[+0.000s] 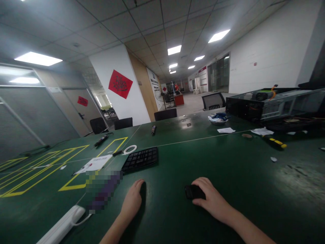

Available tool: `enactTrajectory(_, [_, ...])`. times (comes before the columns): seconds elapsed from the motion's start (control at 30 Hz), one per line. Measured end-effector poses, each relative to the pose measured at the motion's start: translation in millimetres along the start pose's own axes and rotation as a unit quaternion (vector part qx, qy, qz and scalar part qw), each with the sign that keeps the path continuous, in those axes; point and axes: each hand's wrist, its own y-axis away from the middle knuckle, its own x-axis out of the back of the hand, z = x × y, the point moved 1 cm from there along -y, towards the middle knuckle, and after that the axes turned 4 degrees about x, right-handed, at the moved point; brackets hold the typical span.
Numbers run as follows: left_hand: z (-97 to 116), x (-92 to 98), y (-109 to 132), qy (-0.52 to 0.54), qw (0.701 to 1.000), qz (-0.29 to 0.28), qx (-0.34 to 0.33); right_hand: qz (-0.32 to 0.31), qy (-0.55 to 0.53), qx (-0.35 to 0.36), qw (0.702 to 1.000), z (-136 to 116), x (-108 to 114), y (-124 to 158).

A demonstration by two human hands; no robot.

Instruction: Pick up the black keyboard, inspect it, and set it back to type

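My right hand (209, 196) is closed around a small black boxy object (192, 192), low over the green tabletop or resting on it. Its exact kind does not show. My left hand (132, 199) rests on its side on the table, fingers loosely extended, with a dark patch like a shadow along its inner edge. Nothing can be seen in it. Just beyond it lies a black keyboard-like grid pad (141, 158). A white roll or ring (130, 149) sits at the pad's far corner. Left of my left hand is a pixelated purple area (106, 191).
A white power strip (63, 223) with a cable lies front left. Yellow tape outlines (73, 186) and a paper sheet (93, 164) are beyond it. At right stand an open computer case (243, 107), a yellow-black screwdriver (275, 142) and a bowl (218, 118). Chairs (165, 114) line the far edge.
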Motion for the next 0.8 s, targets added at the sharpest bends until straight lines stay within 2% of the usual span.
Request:
enactTrajectory(0.23, [7.3, 4.2, -1.9, 0.036, 0.999, 0.026, -0.024, 0.012, -0.005, -0.008, 1.0, -5.1, 4.9, 5.3])
enactTrajectory(0.3, [8.3, 5.9, -1.3, 0.041, 0.998, 0.028, -0.027, 0.049, 0.02, -0.011, 0.999, -7.9, 19.2, 3.8])
enactTrajectory(0.4, [8.8, 6.3, 0.1, 0.027, 0.999, 0.038, -0.023, 0.134, 0.106, -0.009, 0.985, -1.5, 62.2, 2.2])
enactTrajectory(0.5, [8.0, 4.9, 0.6, -0.007, 0.998, 0.055, -0.013, 0.209, 0.247, 0.007, 0.946, 28.2, 121.0, 12.5])
enactTrajectory(0.57, [7.3, 3.8, 0.3, -0.026, 0.997, 0.069, -0.011, 0.267, 0.323, -0.032, 0.907, 60.3, 158.2, 29.3])
enactTrajectory(0.63, [7.4, 3.3, 0.1, -0.039, 0.996, 0.079, -0.01, 0.273, 0.377, -0.082, 0.881, 95.9, 186.2, 50.0])
enactTrajectory(0.7, [8.5, 4.0, 0.2, -0.047, 0.995, 0.084, -0.006, 0.26, 0.396, -0.151, 0.868, 129.6, 203.8, 69.4])
enactTrajectory(0.8, [11.2, 6.5, 1.2, -0.06, 0.994, 0.089, -0.001, 0.244, 0.411, -0.224, 0.849, 165.9, 212.9, 87.1])
